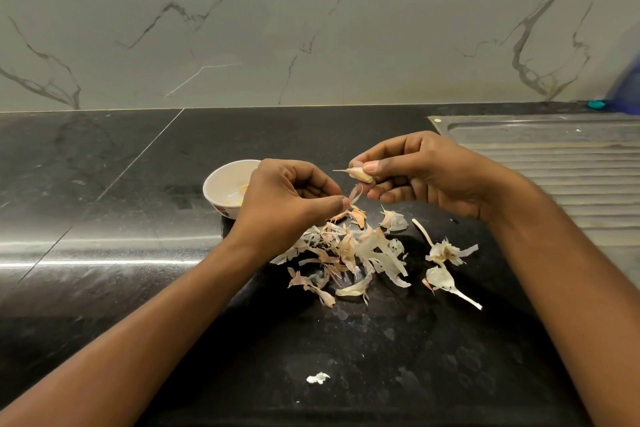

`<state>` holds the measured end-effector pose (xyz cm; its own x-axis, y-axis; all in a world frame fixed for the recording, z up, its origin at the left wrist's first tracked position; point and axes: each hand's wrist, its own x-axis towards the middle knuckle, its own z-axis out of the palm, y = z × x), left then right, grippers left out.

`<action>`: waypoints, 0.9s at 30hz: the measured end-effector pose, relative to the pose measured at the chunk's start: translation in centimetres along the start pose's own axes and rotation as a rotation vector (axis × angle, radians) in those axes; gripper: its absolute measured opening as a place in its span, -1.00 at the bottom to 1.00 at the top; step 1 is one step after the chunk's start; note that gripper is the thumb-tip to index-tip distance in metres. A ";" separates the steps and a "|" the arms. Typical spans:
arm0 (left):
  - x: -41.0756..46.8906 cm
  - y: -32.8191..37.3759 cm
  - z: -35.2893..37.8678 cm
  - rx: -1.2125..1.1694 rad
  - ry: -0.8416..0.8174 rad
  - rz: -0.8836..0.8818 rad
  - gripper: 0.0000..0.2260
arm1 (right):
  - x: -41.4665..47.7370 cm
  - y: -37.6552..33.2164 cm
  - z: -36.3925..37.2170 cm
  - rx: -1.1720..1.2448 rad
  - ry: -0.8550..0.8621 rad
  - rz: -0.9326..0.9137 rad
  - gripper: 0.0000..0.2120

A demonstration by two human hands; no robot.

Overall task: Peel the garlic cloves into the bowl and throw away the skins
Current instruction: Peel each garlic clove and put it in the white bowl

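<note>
Above the skins, I see the right hand pinching a half-bared clove between thumb and fingers, its pointed tip toward the left hand. That hand's curled fingers nip a strip hanging from the clove. The skins lie heaped on the black counter below both hands. Behind the left hand stands a white bowl holding a few pale peeled pieces. Red print low on its wall is too small to read.

Skin pile on the counter, bowl at its ten o'clock behind the left hand pinching a skin strip, garlic clove in the right hand at twelve, stems at three, scrap at six, drainboard at two.
</note>
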<state>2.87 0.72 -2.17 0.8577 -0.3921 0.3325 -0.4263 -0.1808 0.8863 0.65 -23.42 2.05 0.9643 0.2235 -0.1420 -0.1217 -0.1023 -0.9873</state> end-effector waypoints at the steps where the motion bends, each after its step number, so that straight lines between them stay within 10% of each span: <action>1: 0.0 0.0 0.0 -0.017 -0.006 -0.014 -0.88 | 0.1 0.0 0.1 -0.011 -0.001 0.007 -0.70; 27: 0.4 0.4 -0.4 -0.266 -0.047 -0.128 -0.90 | 0.0 0.3 0.8 -0.068 -0.093 -0.060 -0.69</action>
<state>3.16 0.81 -1.55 0.8827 -0.4237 0.2031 -0.2201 0.0090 0.9754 0.47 -22.63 1.71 0.9431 0.3196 -0.0915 -0.0449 -0.1503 -0.9876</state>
